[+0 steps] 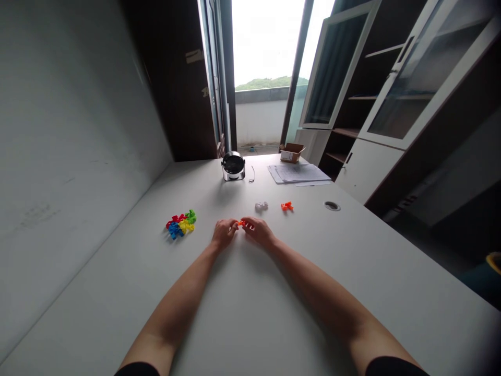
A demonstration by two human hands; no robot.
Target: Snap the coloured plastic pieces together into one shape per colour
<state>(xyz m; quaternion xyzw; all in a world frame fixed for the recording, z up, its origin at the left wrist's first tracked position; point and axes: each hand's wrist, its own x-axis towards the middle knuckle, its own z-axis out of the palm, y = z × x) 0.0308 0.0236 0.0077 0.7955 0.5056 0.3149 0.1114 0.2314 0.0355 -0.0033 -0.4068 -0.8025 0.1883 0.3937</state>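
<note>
Both my hands rest on the white table (250,313) near its middle. My left hand (224,232) and my right hand (258,231) are closed in a pinch, and together they grip a small orange plastic piece (240,223) between their fingertips. To the left lies a pile of several coloured plastic pieces (180,224) in red, blue, yellow and green. Beyond my right hand sit a white plastic piece (261,206) and another orange piece (287,206), both loose on the table.
A small round black-and-silver device (233,166) stands at the table's far end, with a stack of papers (299,173) and an open cardboard box (291,153) to its right. A cable hole (332,206) is in the table. Cabinets (391,104) stand at the right, a wall at the left.
</note>
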